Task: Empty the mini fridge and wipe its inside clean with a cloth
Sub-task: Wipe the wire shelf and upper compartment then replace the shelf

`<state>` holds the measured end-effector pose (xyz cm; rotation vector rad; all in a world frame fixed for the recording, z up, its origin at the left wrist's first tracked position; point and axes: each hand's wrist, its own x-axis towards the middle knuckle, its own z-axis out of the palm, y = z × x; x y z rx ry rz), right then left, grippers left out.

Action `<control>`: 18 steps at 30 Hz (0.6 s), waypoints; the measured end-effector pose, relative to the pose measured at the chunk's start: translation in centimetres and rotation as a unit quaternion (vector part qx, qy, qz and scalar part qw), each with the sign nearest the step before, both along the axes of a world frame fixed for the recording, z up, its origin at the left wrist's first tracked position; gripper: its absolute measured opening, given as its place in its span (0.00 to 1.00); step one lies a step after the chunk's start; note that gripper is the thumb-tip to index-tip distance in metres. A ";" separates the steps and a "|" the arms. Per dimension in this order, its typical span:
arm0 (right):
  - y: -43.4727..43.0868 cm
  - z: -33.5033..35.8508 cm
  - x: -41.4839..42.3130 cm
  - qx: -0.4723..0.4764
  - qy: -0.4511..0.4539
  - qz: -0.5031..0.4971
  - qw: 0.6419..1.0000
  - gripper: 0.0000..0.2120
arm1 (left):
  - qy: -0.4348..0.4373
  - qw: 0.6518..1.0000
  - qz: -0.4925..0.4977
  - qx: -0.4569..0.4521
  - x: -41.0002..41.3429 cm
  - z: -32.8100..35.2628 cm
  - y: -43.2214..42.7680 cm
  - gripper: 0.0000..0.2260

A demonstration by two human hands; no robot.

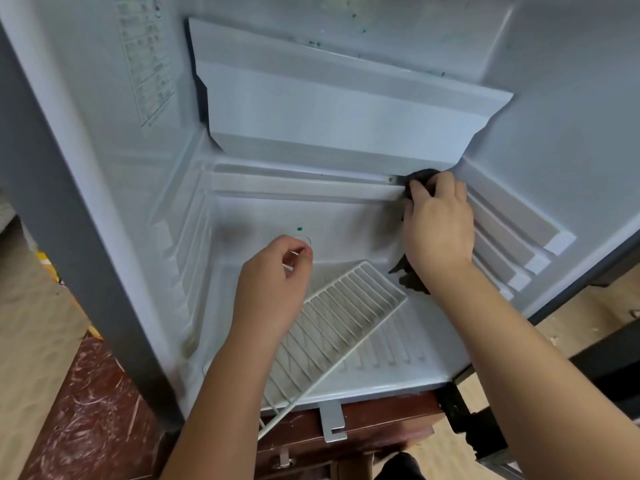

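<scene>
Inside the open white mini fridge (104,188), the right hand (438,223) gripped a dark crumpled cloth (420,178) against the back ledge at 2 o'clock. The left hand (273,282) curled its fingers round the tilted white wire shelf (332,327) at 6 o'clock.

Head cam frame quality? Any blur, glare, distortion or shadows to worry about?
Head view: wide-angle bend bows the fridge walls; overall soft, so the label on the left wall is unreadable; light is even, no hard glare; a faint shadow lies on the back wall beside the left hand; the dark cloth under the right hand shows no texture; the rack bars are legible.
</scene>
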<state>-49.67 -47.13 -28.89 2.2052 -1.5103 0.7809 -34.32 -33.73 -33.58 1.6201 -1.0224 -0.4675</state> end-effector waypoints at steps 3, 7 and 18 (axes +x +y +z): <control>-0.1 0.7 0.1 0.041 0.007 -0.020 0.999 0.20 | 0.005 1.000 -0.004 0.008 0.1 -0.1 0.1 0.05; -0.7 0.9 -0.5 0.038 -0.058 -0.025 0.997 0.14 | 0.010 1.000 0.002 0.012 0.3 -0.1 0.0 0.05; -1.3 3.0 0.3 0.210 -0.032 -0.019 0.977 0.06 | -0.037 0.998 -0.020 0.047 0.1 0.2 1.1 0.07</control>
